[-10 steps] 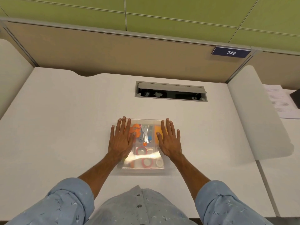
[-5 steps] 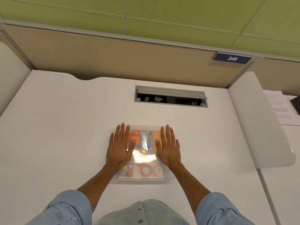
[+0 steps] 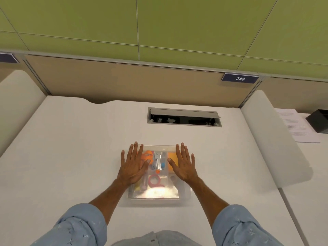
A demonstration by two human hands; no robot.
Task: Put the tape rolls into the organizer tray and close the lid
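Note:
A clear plastic organizer tray (image 3: 186,196) lies on the white desk in front of me with its transparent lid (image 3: 159,192) down over it. Through the lid I see a red tape roll (image 3: 154,181), a paler roll (image 3: 173,178) to its right, a stapler (image 3: 157,161) and orange items. My left hand (image 3: 132,166) rests flat on the lid's left side, fingers spread. My right hand (image 3: 183,165) lies flat on the right side. Neither hand holds anything. Glare hides the tray's near part.
An open cable slot (image 3: 183,118) is set into the desk behind the tray. A white divider (image 3: 269,139) borders the desk on the right, with printed papers (image 3: 298,128) and a black box (image 3: 318,121) beyond it. A tan partition stands at the back.
Both hands stay flat on the lid in the same places. The camera has tilted up, so the tray and hands sit lower in view and the glare has moved to the tray's near end.

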